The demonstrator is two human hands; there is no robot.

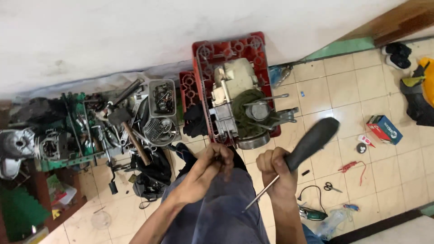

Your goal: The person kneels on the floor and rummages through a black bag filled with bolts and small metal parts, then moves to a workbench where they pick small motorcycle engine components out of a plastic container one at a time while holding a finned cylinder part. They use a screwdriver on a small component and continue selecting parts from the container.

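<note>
Right hand (275,174) is fisted round one black-handled screwdriver (298,156), shaft pointing down toward the lap; left hand (210,165) just beside it has fingertips pinched on something too small to identify. One engine (239,106) sits on one red crate (228,49) just beyond both hands, looking partly stripped with its piston exposed, so work seems midway; one hammer (129,131) lies off the left hand, one pair of scissors (332,186) off the right.

Even, soft daylight with faint shadows; wide-angle bending at the edges, slight blur throughout.
</note>
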